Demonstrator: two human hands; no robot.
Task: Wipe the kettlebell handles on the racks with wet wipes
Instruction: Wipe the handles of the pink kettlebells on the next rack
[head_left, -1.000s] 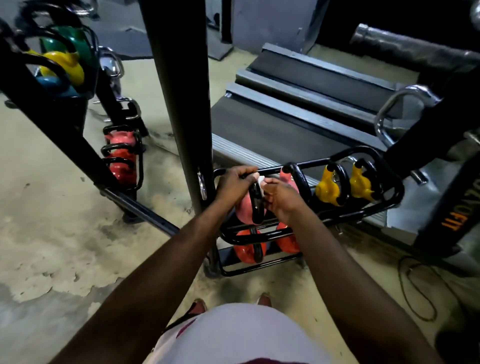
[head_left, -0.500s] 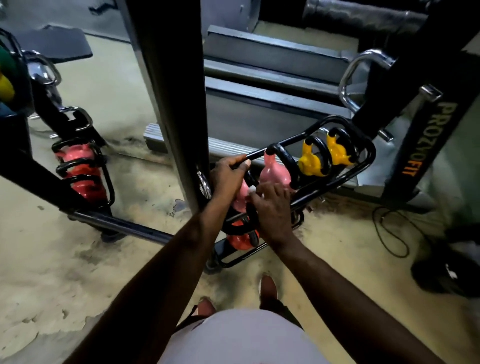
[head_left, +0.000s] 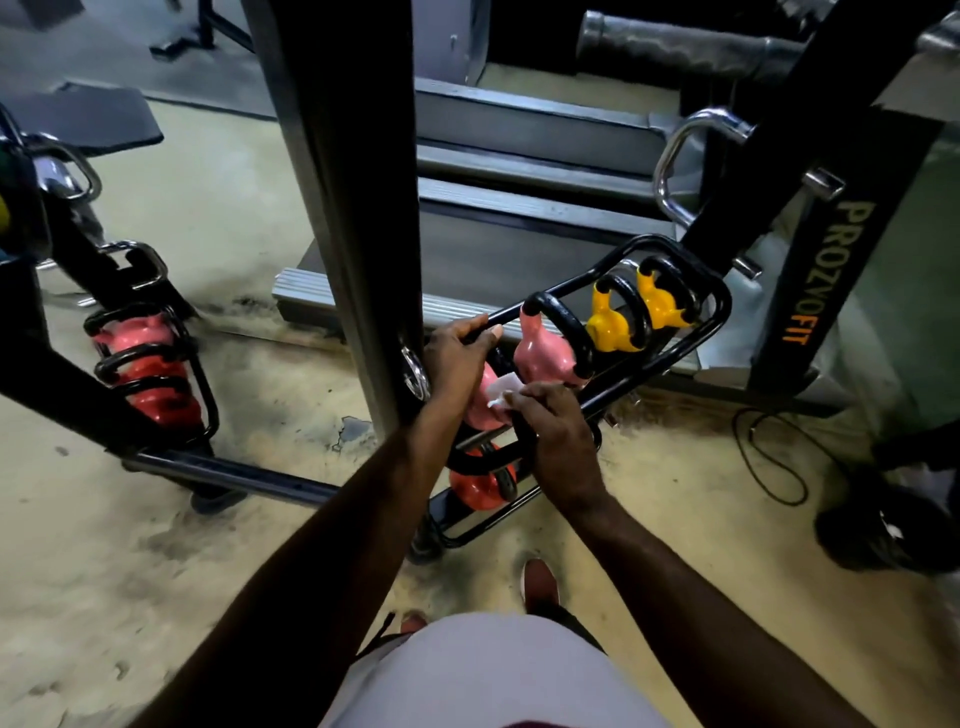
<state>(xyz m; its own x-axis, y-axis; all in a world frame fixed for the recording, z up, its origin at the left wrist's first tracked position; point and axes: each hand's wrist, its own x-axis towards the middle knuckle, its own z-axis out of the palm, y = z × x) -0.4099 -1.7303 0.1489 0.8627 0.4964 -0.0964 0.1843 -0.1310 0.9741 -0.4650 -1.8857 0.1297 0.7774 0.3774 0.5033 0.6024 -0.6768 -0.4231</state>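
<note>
A low black tube rack (head_left: 670, 358) holds pink, yellow and red kettlebells with black handles. My left hand (head_left: 454, 358) grips the rack's far top rail beside the upright post. My right hand (head_left: 558, 436) pinches a white wet wipe (head_left: 501, 389) against the black handle of a pink kettlebell (head_left: 480, 400), which my hands mostly hide. A second pink kettlebell (head_left: 543, 351) stands just right of it, then two yellow kettlebells (head_left: 615, 327). A red kettlebell (head_left: 478, 488) sits on the lower tier under my right hand.
A thick black upright post (head_left: 358, 208) stands directly left of my left hand. Another rack with red kettlebells (head_left: 150, 369) is at the left. A treadmill deck (head_left: 519, 244) lies behind, a black machine frame (head_left: 831, 270) at the right, a cable (head_left: 769, 457) on the floor.
The view has dipped and closed in on the rack. My right hand slid with the wipe down the pink kettlebell's handle, toward me. My left hand keeps its hold on the rail.
</note>
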